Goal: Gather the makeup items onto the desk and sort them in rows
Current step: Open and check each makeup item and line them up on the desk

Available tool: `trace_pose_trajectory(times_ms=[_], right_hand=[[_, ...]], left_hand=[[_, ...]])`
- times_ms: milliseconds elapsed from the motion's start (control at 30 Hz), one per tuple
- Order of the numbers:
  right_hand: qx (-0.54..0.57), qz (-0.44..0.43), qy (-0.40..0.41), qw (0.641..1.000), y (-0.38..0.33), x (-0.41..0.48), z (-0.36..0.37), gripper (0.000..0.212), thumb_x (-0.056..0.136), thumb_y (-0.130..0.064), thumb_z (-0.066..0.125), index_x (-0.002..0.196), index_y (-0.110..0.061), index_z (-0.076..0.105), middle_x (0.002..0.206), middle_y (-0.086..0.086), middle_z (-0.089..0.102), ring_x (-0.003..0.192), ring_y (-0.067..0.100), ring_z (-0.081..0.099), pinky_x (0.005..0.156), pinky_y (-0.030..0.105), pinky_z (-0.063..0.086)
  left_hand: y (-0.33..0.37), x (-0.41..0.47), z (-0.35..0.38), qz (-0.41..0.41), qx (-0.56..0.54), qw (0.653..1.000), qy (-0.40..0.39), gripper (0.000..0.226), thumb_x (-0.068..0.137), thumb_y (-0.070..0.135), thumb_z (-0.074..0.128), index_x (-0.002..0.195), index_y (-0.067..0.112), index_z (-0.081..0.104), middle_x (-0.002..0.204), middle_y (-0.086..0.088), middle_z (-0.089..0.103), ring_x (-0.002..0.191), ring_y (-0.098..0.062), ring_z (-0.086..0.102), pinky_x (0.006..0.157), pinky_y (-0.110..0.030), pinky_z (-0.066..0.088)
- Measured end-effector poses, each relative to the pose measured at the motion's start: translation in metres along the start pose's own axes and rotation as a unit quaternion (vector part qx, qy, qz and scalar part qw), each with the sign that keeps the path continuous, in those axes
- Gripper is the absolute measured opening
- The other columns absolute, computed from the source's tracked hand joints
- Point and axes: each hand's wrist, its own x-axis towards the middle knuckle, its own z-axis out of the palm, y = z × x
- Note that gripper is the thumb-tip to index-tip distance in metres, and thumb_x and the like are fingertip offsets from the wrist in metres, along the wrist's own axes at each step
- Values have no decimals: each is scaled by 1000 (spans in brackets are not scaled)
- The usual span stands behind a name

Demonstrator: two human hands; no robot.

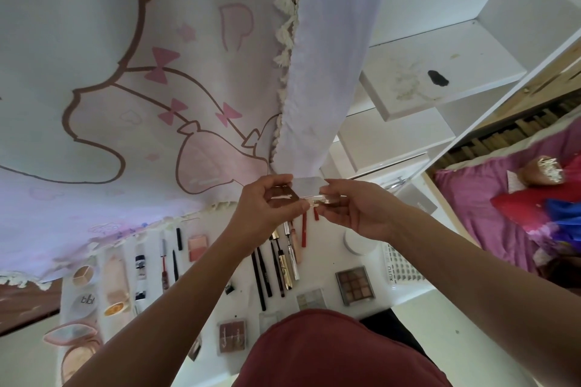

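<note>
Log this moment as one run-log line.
hands: left, right both hold open compact | above desk | rows laid out below

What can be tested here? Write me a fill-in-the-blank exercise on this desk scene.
1. The compact is held by ____ hands.
2. The nine-pan eyeshadow palette lies closed or open: ____.
3. The pencils lie ____ the desk.
4. The shirt is ____.

Missing words: both; open; on; red

Head-worn view, down over desk [327, 248]
</note>
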Motion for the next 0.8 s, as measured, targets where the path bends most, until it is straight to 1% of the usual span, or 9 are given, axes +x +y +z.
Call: trace_pose_trajectory(times_ms=[100,167,200,267,333,433,500,667,800], right_hand=[[-98,-31,-20,994,-1,-3,-2,33,87,-20,72,114,-5,66,97,12,70,83,25,72,61,27,58],[-197,-79,7,977,1,-5,-3,39,83,-25,77,120,-16,65,108,6,71,95,24,71,69,30,60],[-256,-123,37,958,3,-5,-4,41,81,-26,79,120,-22,64,112,3,69,99,22,69,73,31,60],[-368,-247,93,892,9,-4,-6,37,78,-31,81,113,-32,67,112,-8,66,100,13,67,77,31,58],[-455,-351,109,811,13,-2,-9,26,78,-36,80,103,-34,72,104,-18,67,88,7,66,76,32,56],[-556,-430,120,701,17,-2,-10,22,81,-44,70,96,-30,77,84,-20,69,69,2,60,69,37,55],[-577,-467,145,655,18,-3,-8,28,80,-47,63,91,-26,77,78,-15,71,62,-1,54,64,35,54],[-584,-474,142,644,17,-3,-5,22,78,-40,68,84,-21,78,74,-11,73,57,-3,53,64,31,54],[-661,-445,131,589,10,-5,-1,32,79,-47,55,73,-23,75,62,-8,69,52,13,60,59,32,52]], left_hand=[[2,2,-2,-5,-11,1000,26,43,76,9,79,115,16,64,104,-7,68,93,-13,70,78,-20,54],[0,5,-6,-23,-28,999,37,36,78,11,77,112,14,67,104,-12,70,98,-20,68,86,-25,54],[-1,5,-7,-33,-37,998,38,34,78,12,76,112,12,67,104,-13,70,100,-24,68,91,-30,53],[-1,5,-8,-49,-53,997,35,30,79,12,75,109,8,68,102,-14,72,98,-28,69,96,-37,53],[-1,5,-8,-61,-60,996,29,27,80,11,74,105,5,68,99,-15,73,93,-30,70,94,-40,54],[-2,4,-8,-68,-50,996,20,26,80,12,74,103,3,69,98,-14,73,92,-32,70,91,-40,56],[0,4,-6,-68,-47,996,20,26,80,12,74,103,2,69,98,-14,73,93,-32,70,89,-37,57],[3,4,-5,-60,-45,997,29,27,78,8,76,104,8,68,94,-10,74,89,-23,71,88,-31,55],[2,3,-4,-62,-25,997,30,39,74,8,80,110,7,66,89,-3,73,81,-11,71,83,-25,53]])
